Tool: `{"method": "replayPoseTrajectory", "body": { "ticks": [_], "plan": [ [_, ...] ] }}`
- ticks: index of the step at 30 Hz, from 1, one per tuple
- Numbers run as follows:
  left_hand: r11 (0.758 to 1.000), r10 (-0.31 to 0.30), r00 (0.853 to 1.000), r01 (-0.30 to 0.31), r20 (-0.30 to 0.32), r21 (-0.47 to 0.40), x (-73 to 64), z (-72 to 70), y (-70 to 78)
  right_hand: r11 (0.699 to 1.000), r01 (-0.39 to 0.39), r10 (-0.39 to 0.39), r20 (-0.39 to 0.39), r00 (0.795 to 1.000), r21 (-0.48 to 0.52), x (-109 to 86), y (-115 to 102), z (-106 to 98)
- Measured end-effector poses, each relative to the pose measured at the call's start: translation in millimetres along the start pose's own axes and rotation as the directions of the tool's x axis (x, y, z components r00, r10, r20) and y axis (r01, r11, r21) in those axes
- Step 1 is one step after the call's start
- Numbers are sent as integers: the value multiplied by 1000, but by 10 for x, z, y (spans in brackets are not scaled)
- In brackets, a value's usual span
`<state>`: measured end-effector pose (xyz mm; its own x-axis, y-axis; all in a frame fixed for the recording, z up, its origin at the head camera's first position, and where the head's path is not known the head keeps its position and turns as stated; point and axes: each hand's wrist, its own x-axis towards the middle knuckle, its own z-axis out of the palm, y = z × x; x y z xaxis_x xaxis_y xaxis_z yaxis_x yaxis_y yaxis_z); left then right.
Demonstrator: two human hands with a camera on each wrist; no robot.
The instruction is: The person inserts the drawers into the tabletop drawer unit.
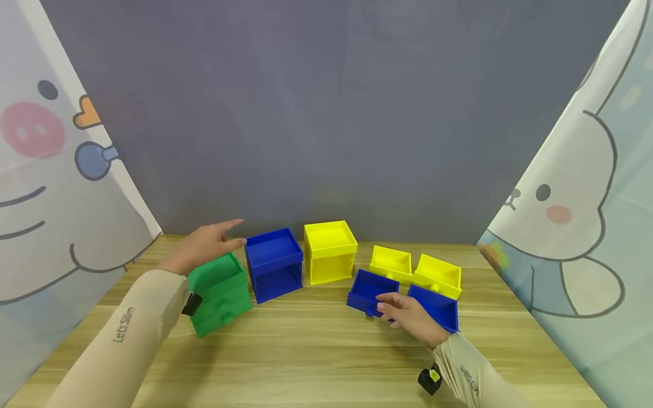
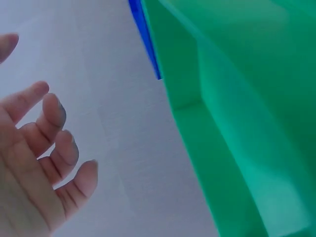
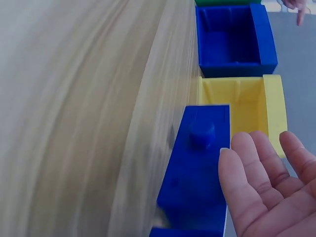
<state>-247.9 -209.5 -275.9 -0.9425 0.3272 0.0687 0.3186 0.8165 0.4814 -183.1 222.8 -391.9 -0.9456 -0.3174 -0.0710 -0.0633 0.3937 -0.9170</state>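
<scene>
My left hand (image 1: pixel 206 245) hovers over the back of a green drawer cabinet (image 1: pixel 222 300), index finger stretched out toward the right. Its drawers are pushed in. In the left wrist view the loosely bent fingers (image 2: pixel 64 153) stand apart from the green wall, holding nothing. My right hand (image 1: pixel 410 318) is over two blue drawers, thumb and fingers near the front right corner of the left blue drawer (image 1: pixel 368 288). Part of the right blue drawer (image 1: pixel 440 306) is hidden by that hand. The right wrist view shows its palm turned up and bare, fingertips beside the knobbed blue drawer front (image 3: pixel 197 163).
A blue cabinet shell (image 1: pixel 275 255) and a yellow cabinet shell (image 1: pixel 330 241) stand at the back centre, their fronts hollow. Two yellow drawers, one left (image 1: pixel 390 260) and one right (image 1: pixel 439 275), lie behind the blue ones. A grey backdrop (image 1: pixel 326 113) rises behind the wooden table (image 1: pixel 306 357).
</scene>
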Motion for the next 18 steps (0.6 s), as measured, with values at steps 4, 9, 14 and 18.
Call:
{"method": "replayPoseTrajectory", "body": {
  "ticks": [4,9,14,18],
  "plan": [
    [999,-21,998,19,64,28,111,79,-33,996,-55,56,-7,998,75,-102,38,-64],
    [990,-89,992,78,90,119,190,205,-90,957,-105,105,14,994,271,-179,75,-85],
    [974,-131,989,114,74,196,238,282,-131,841,-165,124,112,986,516,-188,164,-36],
    [966,-165,983,146,75,213,256,315,-182,728,-214,103,205,973,652,-152,275,48]
  ]
}}
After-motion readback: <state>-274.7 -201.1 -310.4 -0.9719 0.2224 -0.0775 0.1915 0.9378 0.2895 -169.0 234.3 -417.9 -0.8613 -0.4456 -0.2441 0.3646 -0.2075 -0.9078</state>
